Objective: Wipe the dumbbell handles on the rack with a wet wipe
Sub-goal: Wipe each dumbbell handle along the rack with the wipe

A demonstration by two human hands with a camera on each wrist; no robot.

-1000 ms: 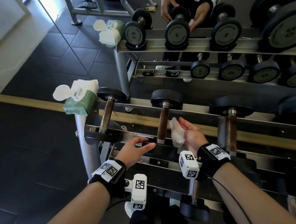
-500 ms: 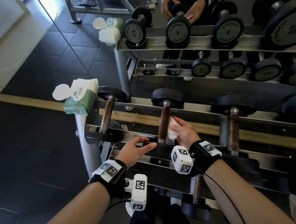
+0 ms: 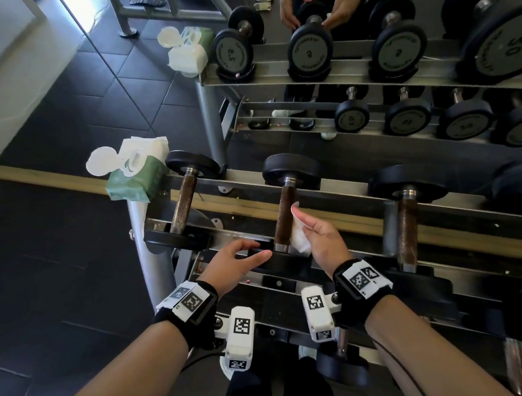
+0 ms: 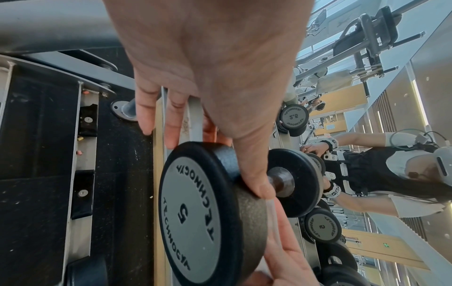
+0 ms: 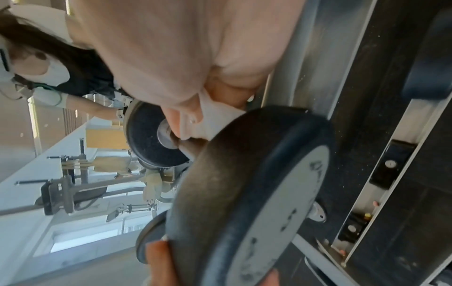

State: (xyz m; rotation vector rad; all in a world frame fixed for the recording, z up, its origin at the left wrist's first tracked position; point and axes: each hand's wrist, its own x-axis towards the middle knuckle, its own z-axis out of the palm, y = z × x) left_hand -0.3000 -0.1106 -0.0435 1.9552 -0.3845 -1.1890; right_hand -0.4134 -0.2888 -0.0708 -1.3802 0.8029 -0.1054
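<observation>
Three dumbbells with brown handles lie across the steel rack [image 3: 231,234]. My right hand [image 3: 321,240] pinches a white wet wipe [image 3: 299,240] and holds it against the right side of the middle dumbbell's handle [image 3: 285,214], near its lower end. In the right wrist view the wipe [image 5: 212,120] is bunched between thumb and fingers beside the handle. My left hand [image 3: 242,259] rests with straight fingers on that dumbbell's near weight head [image 3: 281,263]. In the left wrist view its thumb [image 4: 254,174] lies over the head's rim. The left handle [image 3: 183,203] and the right handle [image 3: 407,227] are untouched.
A green pack of wet wipes [image 3: 137,172] with its lid open sits on the rack's left end. A mirror behind the rack reflects the dumbbells and my hands. More dumbbells lie on a lower shelf. Dark floor tiles spread out to the left.
My right hand turned from palm-up beside the middle handle and brought the wipe onto it, then shifted down its right side. The left hand stayed on the weight head.
</observation>
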